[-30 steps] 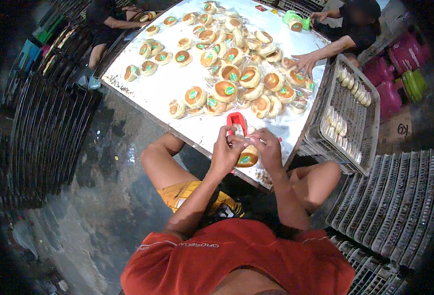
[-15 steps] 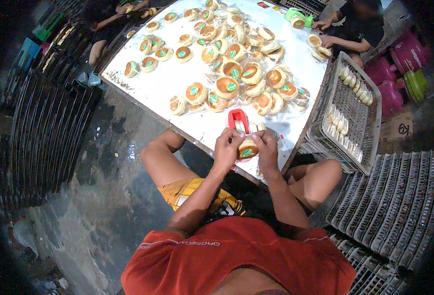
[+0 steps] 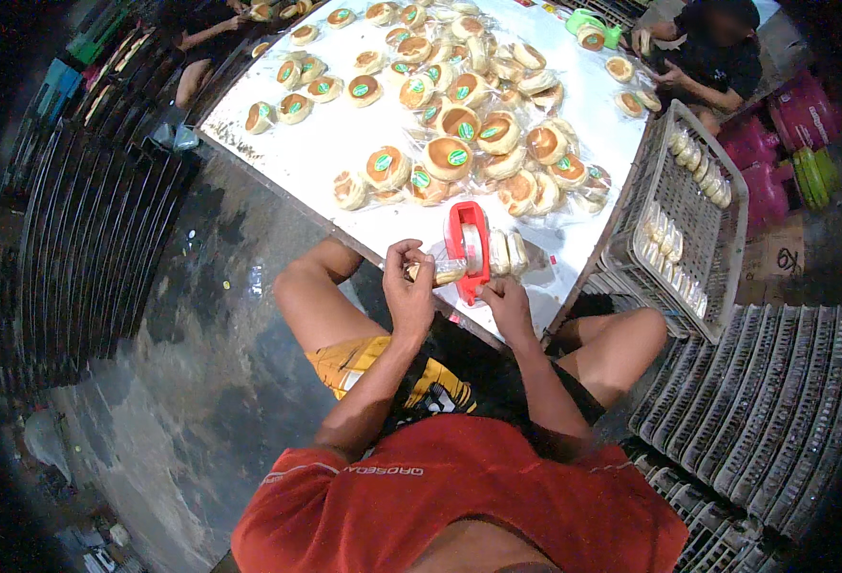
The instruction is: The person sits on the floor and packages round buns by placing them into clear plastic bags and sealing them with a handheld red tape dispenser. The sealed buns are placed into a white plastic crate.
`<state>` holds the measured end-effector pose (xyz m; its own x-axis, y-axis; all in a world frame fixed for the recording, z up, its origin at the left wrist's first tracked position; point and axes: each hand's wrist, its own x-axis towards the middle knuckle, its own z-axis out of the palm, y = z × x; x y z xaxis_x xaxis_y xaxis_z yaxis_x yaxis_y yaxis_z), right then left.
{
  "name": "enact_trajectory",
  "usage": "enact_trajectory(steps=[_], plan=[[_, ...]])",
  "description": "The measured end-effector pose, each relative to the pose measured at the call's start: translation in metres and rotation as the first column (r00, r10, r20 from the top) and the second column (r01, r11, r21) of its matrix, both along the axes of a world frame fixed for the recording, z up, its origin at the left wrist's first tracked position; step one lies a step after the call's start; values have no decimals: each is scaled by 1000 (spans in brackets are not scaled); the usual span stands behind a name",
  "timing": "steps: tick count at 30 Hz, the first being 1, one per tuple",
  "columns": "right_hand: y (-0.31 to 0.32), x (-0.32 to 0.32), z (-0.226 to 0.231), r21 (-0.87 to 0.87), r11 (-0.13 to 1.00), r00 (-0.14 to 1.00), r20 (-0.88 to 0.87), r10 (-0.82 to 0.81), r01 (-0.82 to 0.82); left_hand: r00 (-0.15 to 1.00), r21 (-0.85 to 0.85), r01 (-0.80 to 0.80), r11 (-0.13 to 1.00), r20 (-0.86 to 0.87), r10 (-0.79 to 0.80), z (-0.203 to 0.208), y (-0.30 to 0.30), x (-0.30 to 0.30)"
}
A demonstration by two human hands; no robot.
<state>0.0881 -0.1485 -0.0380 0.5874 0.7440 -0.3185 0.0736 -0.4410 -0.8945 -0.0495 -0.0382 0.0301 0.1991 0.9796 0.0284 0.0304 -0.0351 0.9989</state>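
The person's left hand [image 3: 410, 298] grasps a plastic-wrapped bun [image 3: 433, 274] at the near edge of the white-topped table [image 3: 292, 167], with the thumb and fingers curled around it. The wrapped bun sits just left of a red tape dispenser [image 3: 455, 234], its clear wrapper reaching toward the dispenser's side. The right hand [image 3: 511, 307] is at the near end of the dispenser, thumb and forefinger drawn together there; whether they pinch anything cannot be told.

Just right of the dispenser, a short row of pale buns [image 3: 509, 252] stands on edge, side by side. Beyond it spreads a heap of wrapped buns [image 3: 448, 158], brown-topped, many with green labels, and more lie scattered toward the far left of the table.

At the far right corner, a co-worker [image 3: 722, 72] in dark clothing sits near a green tape dispenser [image 3: 612, 36]. A grey plastic crate [image 3: 696, 218] with rows of pale buns stands tilted beside the table's right edge, and stacked crates [image 3: 755, 406] fill the space nearer the person.
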Motion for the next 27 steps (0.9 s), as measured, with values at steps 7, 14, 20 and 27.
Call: enact_trajectory(steps=[7, 14, 20, 27], plan=[[-34, 8, -3, -112, 966, 972, -19, 234, -235, 998, -15, 41, 999, 49, -40, -17, -4, 7], [13, 14, 63, 364, 917, 985, 110, 130, -161, 964, -114, 260, 959, 79, -252, 9, -23, 15], [10, 6, 60, 246, 884, 726, 673, 139, -397, 989, -23, 144, 989, 28, -143, 17, -17, 8], [27, 16, 54, 482, 771, 890, -387, -240, 417, 982, 365, 150, 919, -161, -97, -49, 17, 46]])
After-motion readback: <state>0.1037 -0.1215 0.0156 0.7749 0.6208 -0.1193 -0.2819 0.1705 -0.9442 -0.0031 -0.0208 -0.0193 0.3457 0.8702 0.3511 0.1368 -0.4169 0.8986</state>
